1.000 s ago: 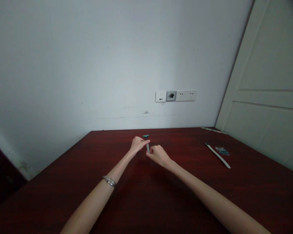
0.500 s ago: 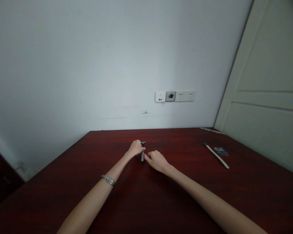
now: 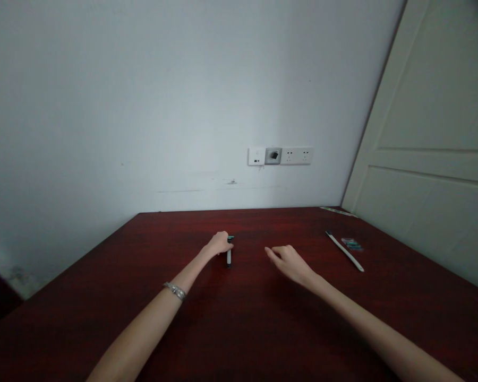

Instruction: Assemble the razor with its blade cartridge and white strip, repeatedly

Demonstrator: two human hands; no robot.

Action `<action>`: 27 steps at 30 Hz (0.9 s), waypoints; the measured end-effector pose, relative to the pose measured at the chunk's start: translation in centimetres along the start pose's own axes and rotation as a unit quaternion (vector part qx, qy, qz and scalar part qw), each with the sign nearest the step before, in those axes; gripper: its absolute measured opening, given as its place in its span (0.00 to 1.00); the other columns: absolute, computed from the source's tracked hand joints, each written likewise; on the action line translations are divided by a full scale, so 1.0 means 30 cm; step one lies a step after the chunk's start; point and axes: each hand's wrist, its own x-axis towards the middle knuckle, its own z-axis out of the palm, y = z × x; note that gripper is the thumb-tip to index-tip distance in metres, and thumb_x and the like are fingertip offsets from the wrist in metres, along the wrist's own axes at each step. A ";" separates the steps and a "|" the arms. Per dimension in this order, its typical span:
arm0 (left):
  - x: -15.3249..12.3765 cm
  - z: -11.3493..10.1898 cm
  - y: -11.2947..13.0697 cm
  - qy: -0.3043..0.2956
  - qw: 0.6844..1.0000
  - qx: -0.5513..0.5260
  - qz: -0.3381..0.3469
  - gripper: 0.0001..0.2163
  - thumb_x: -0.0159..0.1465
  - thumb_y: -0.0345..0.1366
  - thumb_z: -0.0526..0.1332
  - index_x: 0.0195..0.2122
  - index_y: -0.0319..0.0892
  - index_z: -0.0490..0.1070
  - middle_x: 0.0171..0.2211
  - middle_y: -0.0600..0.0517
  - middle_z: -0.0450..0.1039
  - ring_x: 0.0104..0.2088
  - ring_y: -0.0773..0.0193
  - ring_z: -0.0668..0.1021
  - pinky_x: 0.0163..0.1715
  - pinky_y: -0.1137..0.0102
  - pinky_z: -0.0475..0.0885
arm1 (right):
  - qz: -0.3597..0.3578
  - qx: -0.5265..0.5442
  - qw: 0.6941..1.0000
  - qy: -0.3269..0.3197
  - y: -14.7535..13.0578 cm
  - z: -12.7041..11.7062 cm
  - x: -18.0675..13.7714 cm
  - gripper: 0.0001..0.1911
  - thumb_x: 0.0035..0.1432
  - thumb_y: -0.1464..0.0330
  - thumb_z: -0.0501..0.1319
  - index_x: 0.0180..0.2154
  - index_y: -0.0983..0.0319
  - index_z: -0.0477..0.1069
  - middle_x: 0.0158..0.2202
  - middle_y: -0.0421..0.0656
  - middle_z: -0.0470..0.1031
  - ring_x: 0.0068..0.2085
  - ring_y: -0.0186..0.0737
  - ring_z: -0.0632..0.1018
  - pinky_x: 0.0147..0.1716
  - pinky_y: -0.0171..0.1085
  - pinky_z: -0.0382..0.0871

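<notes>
My left hand [image 3: 220, 243] is closed around the upper part of a small T-shaped tool [image 3: 229, 258]. Its pale handle points down towards me and ends in a dark tip, while a teal crosspiece shows at the top beside my fingers. What kind of tool it is I cannot make out. My right hand [image 3: 289, 261] hovers over or rests on the table to the right, apart from the tool. It holds nothing, and its thumb and index finger stretch out to the left with the other fingers partly curled.
On the right of the dark red table [image 3: 223, 329] lies a long, slightly curved white stick [image 3: 346, 252] with a black end. Beside it is a clear packet [image 3: 352, 244] with teal pieces. A thin strip [image 3: 338, 211] lies along the back right edge. Wall sockets [image 3: 297, 155] sit behind.
My right hand has drawn away to the right from the tool's handle. The left keeps its hold on the tool. The view has turned slightly to the right.
</notes>
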 end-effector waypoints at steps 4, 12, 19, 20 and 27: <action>0.008 0.004 -0.003 -0.002 1.000 0.028 0.006 0.07 0.49 0.36 0.63 0.21 0.36 0.73 0.18 0.46 0.72 0.25 0.60 0.77 0.24 0.75 0.66 | 0.019 0.016 1.000 0.003 0.047 -0.042 -0.032 0.27 0.61 0.55 0.43 0.18 0.62 0.63 0.18 0.42 0.69 0.21 0.35 0.68 0.25 0.33 0.54; 0.027 0.020 -0.022 0.010 0.999 0.042 0.024 0.10 0.49 0.39 0.63 0.20 0.36 0.70 0.25 0.44 0.74 0.29 0.58 0.77 0.21 0.75 0.62 | 0.080 -0.069 0.993 0.045 0.213 -0.139 -0.089 0.24 0.60 0.57 0.45 0.20 0.61 0.66 0.20 0.45 0.71 0.23 0.39 0.71 0.25 0.34 0.56; 0.030 0.023 -0.022 0.019 0.999 0.038 0.015 0.09 0.48 0.38 0.64 0.20 0.37 0.69 0.27 0.43 0.75 0.31 0.58 0.77 0.23 0.75 0.63 | 0.212 -0.173 0.960 0.061 0.445 -0.251 -0.116 0.21 0.58 0.57 0.47 0.28 0.61 0.72 0.28 0.50 0.75 0.31 0.45 0.76 0.27 0.35 0.59; 0.030 0.022 -0.022 0.018 0.999 0.039 0.015 0.09 0.48 0.38 0.64 0.20 0.37 0.70 0.27 0.43 0.75 0.31 0.58 0.77 0.23 0.75 0.63 | 0.235 -0.184 0.953 0.057 0.475 -0.264 -0.122 0.20 0.57 0.57 0.48 0.31 0.61 0.73 0.31 0.51 0.76 0.33 0.47 0.76 0.27 0.35 0.59; 0.039 0.026 -0.025 0.001 0.998 0.064 0.019 0.09 0.49 0.39 0.62 0.22 0.36 0.71 0.25 0.43 0.74 0.29 0.58 0.77 0.22 0.75 0.62 | 0.308 -0.207 0.928 0.009 0.619 -0.315 -0.160 0.17 0.53 0.56 0.52 0.33 0.59 0.73 0.33 0.50 0.76 0.35 0.51 0.77 0.28 0.38 0.63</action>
